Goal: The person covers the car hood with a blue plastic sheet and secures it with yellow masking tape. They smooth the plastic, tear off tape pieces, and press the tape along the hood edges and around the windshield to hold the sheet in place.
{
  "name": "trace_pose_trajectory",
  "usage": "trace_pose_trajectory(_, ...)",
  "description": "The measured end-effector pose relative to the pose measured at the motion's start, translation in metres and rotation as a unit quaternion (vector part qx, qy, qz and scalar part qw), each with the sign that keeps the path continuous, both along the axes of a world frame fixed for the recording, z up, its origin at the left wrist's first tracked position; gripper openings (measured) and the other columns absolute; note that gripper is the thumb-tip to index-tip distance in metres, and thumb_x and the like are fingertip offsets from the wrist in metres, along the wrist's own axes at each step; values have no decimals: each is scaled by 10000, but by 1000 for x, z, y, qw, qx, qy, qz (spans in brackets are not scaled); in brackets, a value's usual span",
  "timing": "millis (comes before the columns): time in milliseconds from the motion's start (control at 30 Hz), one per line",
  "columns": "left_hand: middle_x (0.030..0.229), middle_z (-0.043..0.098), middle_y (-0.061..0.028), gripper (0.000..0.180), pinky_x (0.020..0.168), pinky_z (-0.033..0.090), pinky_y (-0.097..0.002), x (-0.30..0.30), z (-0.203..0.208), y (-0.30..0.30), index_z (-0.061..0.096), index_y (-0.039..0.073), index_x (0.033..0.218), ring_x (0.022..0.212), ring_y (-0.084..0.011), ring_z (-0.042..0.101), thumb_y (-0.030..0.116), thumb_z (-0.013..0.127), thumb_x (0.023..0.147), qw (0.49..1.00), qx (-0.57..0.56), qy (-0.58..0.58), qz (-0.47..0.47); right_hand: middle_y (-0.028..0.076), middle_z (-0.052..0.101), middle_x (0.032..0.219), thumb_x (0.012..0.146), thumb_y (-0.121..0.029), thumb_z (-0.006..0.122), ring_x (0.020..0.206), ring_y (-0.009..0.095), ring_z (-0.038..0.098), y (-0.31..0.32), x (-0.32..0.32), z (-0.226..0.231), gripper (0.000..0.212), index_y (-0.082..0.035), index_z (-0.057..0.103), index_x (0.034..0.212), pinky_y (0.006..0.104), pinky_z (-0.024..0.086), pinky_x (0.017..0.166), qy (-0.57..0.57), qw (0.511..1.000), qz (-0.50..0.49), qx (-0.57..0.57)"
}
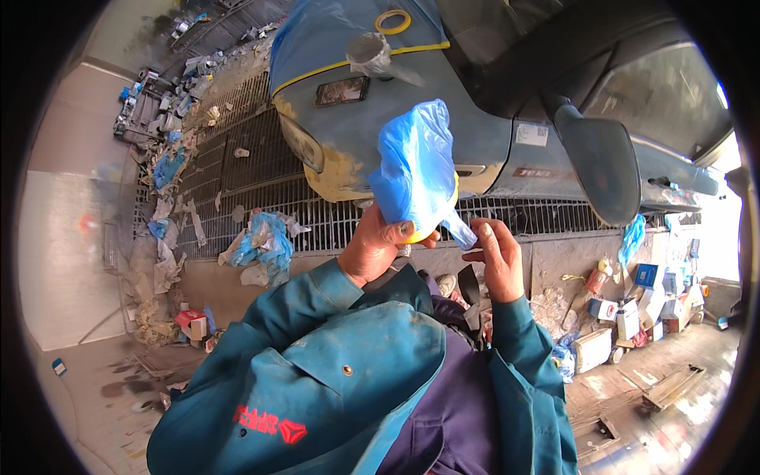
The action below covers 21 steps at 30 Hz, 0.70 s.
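A crumpled sheet of blue plastic film [416,158] with a yellow edge rises in front of me. My left hand [375,241] is closed around its lower end, thumb in front. Between the thumb and fingers of my right hand [497,255] a narrow tail of the same film is pinched. Just beyond stands a grey-blue car fender [427,87] with yellowish patches and a headlight [301,142]. On the car lie a phone [342,91], a clear plastic-wrapped cup [369,52] and a yellow tape roll [393,22]. Blue film with a yellow tape border covers the hood.
The car's side mirror [598,162] juts out at the right. A metal floor grate [237,182] runs beside the car. Crumpled blue film [269,241] and scraps lie on it. Boxes and containers [645,301] crowd the right floor; a metal frame [673,386] lies nearer.
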<state>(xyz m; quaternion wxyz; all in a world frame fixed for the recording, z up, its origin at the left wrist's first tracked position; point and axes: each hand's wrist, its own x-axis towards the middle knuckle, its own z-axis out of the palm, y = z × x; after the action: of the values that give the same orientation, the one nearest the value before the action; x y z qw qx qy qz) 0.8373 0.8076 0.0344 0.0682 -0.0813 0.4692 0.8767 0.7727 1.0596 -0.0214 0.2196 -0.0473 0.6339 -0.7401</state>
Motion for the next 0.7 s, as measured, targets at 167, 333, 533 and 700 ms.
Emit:
trace_pose_trajectory(167,1311,756,-200,908,972,632,-483,-6,-10,-22,560,-32,1541,1098,-328,783,499,938,909,998,38,29,-43,111,772,1186,1212,-468,557,1043,201,761,-18,-28,-1,550,-18,645,1517,363,640,916,-161,984,-47,-61)
trace_pose_trajectory(333,1363,726,-204,950,1044,630,-502,-22,-20,-47,512,-26,1584,1158,-332,760,504,928,914,986,123,1,-110,106,747,1351,1178,-354,649,1149,206,761,-49,-43,5,550,-23,548,1606,376,655,960,-158,973,16,-165)
trace_pose_trajectory(533,1400,701,-180,928,1025,644,-492,-53,-26,-87,510,-9,1586,1231,-315,733,535,905,947,995,66,-21,-67,40,791,1022,1118,-126,758,848,128,748,-66,-58,25,122,-17,751,1174,309,630,712,-108,990,-54,-68)
trace_pose_trajectory(700,1404,693,-177,925,1033,651,-497,-85,-31,-124,508,-1,1604,1228,-306,736,504,919,947,998,13,-26,-55,36,747,963,1136,-156,739,772,112,700,-66,-65,41,178,-21,705,1247,299,620,701,-100,993,-32,-56)
